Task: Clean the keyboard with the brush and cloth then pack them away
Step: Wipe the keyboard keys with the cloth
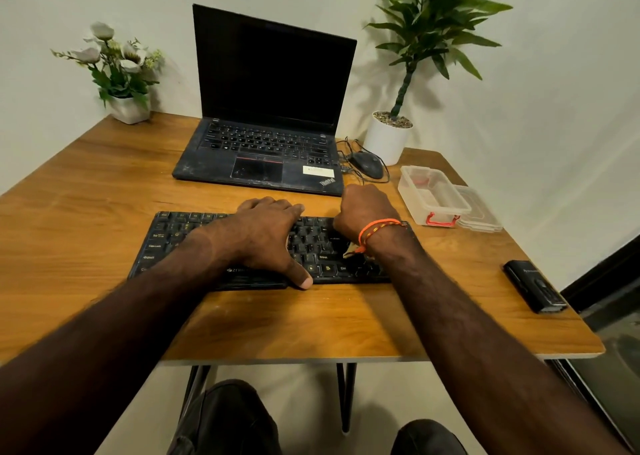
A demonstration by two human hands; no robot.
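The black keyboard (263,246) lies at the near middle of the wooden table (86,205). The left hand (266,236) rests flat on its keys, fingers straight and together. The right hand (367,212) is curled at the keyboard's far right end; I cannot tell what it holds.

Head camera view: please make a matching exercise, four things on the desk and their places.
1 black flat keyboard
2 black wired mouse
3 clear plastic box
4 open black laptop

A just right of the laptop
B under the left hand and right hand
C next to its clear lid
D behind the keyboard, screen dark

Pairs: 1-B, 2-A, 3-C, 4-D
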